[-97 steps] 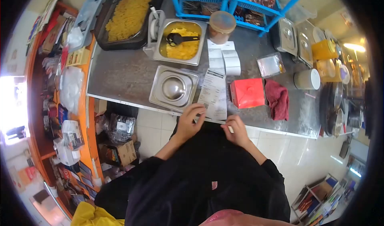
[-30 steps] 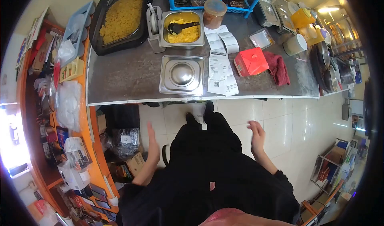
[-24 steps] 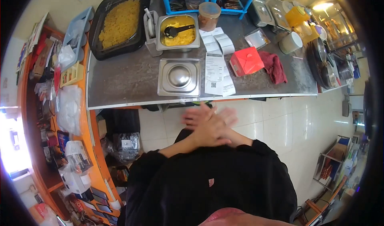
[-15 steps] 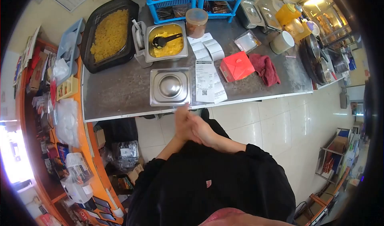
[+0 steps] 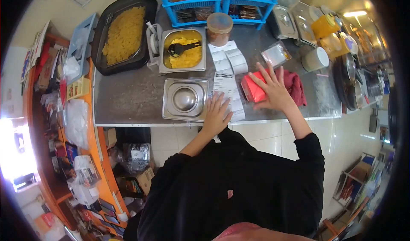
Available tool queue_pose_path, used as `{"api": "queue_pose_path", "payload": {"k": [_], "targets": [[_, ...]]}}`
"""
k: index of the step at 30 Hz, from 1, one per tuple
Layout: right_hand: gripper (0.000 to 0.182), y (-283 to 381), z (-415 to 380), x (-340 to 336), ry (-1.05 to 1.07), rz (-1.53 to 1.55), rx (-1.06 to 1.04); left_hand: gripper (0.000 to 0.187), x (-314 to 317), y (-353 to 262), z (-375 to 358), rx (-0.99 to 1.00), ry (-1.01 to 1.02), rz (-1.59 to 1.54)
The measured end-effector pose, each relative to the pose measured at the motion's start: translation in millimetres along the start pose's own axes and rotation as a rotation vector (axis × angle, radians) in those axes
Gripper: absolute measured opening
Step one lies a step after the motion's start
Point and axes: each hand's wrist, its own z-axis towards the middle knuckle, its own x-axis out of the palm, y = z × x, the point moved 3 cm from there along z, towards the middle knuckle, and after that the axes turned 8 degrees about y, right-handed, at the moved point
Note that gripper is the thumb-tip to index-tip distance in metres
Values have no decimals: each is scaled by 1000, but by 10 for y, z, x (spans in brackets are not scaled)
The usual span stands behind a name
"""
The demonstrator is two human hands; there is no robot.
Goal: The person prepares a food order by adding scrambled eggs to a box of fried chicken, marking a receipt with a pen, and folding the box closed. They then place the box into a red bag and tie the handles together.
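My left hand [image 5: 217,115] lies over the lower part of a printed receipt [image 5: 224,82], fingers spread, just right of a steel lid [image 5: 171,109]. Fingers wide apart, my right hand [image 5: 272,89] is over a red takeaway box [image 5: 253,87] and covers its right side. A dark red cloth [image 5: 295,85] lies beside the box, partly behind that hand. Behind the lid stands a steel pan [image 5: 163,64] holding yellow food [image 5: 188,60] and a black scoop [image 5: 183,48].
A black roasting tray [image 5: 97,53] of yellow food sits at the back left. Blue plastic racks [image 5: 194,23] and a lidded tub [image 5: 219,32] stand at the back. To the right are a white jar [image 5: 315,59], yellow bottles [image 5: 325,26] and pans [image 5: 345,70].
My hands were together in front of my body. They have parted and reached forward, the left to the receipt and the right over the red box.
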Motion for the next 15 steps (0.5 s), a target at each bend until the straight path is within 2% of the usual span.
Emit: {"api": "queue_pose_path", "payload": {"k": [2,3,6,7,9,10,11,12,14,15], "targets": [[111,39,-78,-162,-94,84,7,41,-127,-36,-55,-12,-18,-113],[95,127,-125,-300,-264,119,-21,40,-154,-15,-115,-67,-38,-138],[67,247,-173,-305,-461,423,-70,39,-271,4,-69,-93,-111,-225],[34,323,-136,-419,-546,380,-101,39,-240,38,31,-97,-101,-205],[23,183,19,-474,-535,455,-80,39,-171,178,333,-106,-76,-164],[19,79,147,-518,-532,489,-70,40,-130,242,488,-50,-12,-76],[14,-2,318,-607,-495,513,-56,41,-88,307,627,4,52,11],[15,-137,514,-560,-344,543,-21,41,-45,340,708,58,116,98],[18,-420,942,-334,-42,596,45,45,34,332,710,7,132,167],[24,-594,1145,-119,78,505,77,47,70,326,695,-18,140,201]]}}
